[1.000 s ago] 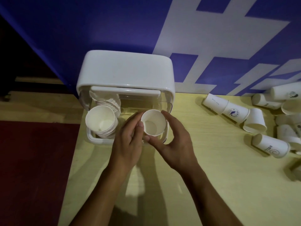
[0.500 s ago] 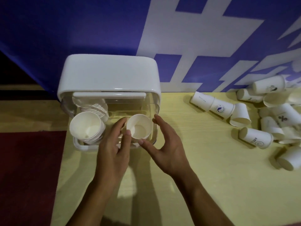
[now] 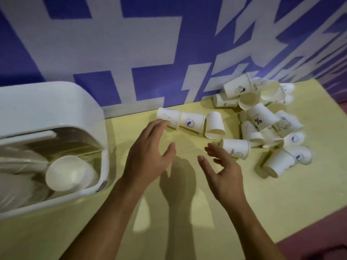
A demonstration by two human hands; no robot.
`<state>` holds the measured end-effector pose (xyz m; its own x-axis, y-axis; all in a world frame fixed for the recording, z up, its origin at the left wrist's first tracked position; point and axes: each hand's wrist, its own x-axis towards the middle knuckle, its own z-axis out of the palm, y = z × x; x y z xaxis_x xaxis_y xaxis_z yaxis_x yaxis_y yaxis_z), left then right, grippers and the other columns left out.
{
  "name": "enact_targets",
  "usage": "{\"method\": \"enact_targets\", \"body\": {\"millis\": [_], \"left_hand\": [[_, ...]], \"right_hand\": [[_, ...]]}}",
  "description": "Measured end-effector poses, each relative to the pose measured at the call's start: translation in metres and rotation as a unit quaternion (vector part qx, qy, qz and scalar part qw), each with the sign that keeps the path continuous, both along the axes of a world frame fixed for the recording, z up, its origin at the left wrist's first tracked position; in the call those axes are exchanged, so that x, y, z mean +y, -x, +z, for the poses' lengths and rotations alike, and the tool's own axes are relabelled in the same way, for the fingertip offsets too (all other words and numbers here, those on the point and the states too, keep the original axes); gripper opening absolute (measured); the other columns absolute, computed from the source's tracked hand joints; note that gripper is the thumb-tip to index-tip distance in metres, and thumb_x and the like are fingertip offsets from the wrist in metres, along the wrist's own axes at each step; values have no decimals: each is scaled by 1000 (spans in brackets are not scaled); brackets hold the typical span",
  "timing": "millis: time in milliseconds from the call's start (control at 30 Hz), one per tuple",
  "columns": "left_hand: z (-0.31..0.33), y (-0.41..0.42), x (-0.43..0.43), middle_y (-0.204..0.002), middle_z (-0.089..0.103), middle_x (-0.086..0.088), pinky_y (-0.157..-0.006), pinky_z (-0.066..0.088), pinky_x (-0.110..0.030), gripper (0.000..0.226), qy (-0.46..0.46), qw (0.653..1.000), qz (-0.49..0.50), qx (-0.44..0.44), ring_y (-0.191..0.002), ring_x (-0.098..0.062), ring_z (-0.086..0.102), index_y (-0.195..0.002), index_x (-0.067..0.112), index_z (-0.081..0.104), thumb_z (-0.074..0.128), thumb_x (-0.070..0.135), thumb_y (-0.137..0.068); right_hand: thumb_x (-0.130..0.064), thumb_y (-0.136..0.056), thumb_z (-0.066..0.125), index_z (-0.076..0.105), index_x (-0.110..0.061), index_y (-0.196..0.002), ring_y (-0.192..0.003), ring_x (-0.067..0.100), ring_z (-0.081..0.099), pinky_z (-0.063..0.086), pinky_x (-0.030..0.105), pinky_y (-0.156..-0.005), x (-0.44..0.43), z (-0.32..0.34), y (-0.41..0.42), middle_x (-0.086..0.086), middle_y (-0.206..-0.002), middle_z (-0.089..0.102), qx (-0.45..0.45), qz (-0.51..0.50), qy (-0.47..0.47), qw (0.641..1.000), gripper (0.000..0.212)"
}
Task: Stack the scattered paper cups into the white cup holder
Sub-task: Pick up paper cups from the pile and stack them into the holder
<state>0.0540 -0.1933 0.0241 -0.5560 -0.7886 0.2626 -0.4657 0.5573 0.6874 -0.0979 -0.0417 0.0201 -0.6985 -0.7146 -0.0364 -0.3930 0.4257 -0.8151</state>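
Observation:
The white cup holder (image 3: 50, 102) stands at the left with its clear front open. A paper cup (image 3: 65, 172) sits in its right slot, mouth toward me; a blurred stack of cups (image 3: 16, 166) fills the left slot. My left hand (image 3: 148, 152) hovers open over the table, fingertips close to a lying cup (image 3: 168, 116). My right hand (image 3: 223, 173) is open too, fingers just short of a cup on its side (image 3: 235, 148). A heap of scattered cups (image 3: 262, 113) lies at the right.
The yellow table (image 3: 187, 231) runs under both arms; its right edge drops to a dark red floor (image 3: 319, 231). A blue and white wall (image 3: 131, 44) rises directly behind the holder and the cups.
Both hands have let go of the cup, which stays in the holder's right slot, and moved right toward the scattered cups. The view has swung right with them.

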Motion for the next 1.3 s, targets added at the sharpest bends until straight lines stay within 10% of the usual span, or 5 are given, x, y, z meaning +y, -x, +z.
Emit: {"method": "enact_targets", "body": {"millis": [400,633,867,1067,1300], "left_hand": [[-68,100,-84,-155,48,3,-126,23,-44,81,47,952,-84,-291,-148,-22,38,-151,26,43,79,14,-80],[-49,70,-65,-140,62,-5,-109,43,-42,67,52,979,10,-198,-128,-31,57,-142,16,56,83,23,-82],[-22,22,13,-130,62,13,-92,49,-17,67,-170,958,207,99,-118,-4,59,-135,32,53,90,27,-79],[-30,4,33,-128,60,16,-94,56,-36,69,-226,939,224,134,-120,-13,60,-130,40,51,92,37,-75],[-14,-12,33,-128,62,14,-98,56,-37,71,-225,932,210,189,-121,-13,62,-130,36,55,87,45,-69]], "right_hand": [[-37,-93,74,60,-41,-129,-106,-26,51,40,6,-85,8,-1,115,-38,-114,57,10,49,-16,999,39],[-43,-88,78,56,-23,-145,-121,3,49,38,23,-97,-38,-10,134,-2,-142,60,57,126,-64,988,64],[-68,-72,80,45,-24,-151,-153,23,28,12,52,-126,-99,-22,134,-2,-156,47,203,254,-165,931,97],[-67,-74,76,57,-22,-138,-157,29,17,0,70,-121,-103,-38,128,0,-153,48,287,279,-226,888,81],[-54,-75,85,55,-21,-127,-115,23,59,42,60,-109,-84,-24,110,-6,-120,62,145,211,-107,961,68]]}}
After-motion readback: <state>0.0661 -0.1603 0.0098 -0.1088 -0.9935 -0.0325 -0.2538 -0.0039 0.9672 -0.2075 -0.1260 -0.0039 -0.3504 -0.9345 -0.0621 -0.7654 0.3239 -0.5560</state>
